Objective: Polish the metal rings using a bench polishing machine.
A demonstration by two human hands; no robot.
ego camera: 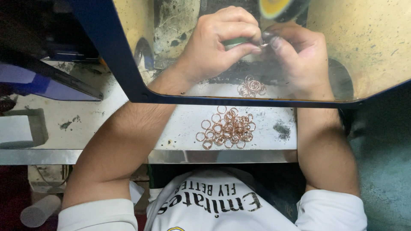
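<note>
Grimy metal workbench (180, 124) w/ a blue-framed clear shield (128, 81) over the work zone. Left hand (214, 42) behind the shield, fingers curled tight on a green stick-like holder (234, 41). Right hand (299, 55) meets it, fingertips pinched shut on a small ring (264, 44) just under a yellow-faced wheel (278, 7). Small ring pile (251, 87) lies under the shield; a bigger copper-coloured pile (227, 128) sits in front of it. Which pile is finished can't be told; one ring in hand.

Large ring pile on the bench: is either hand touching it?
Apart. Head view shows both hands, left hand and right hand, raised behind the shield, bare bench separating them from the ring pile.
</note>
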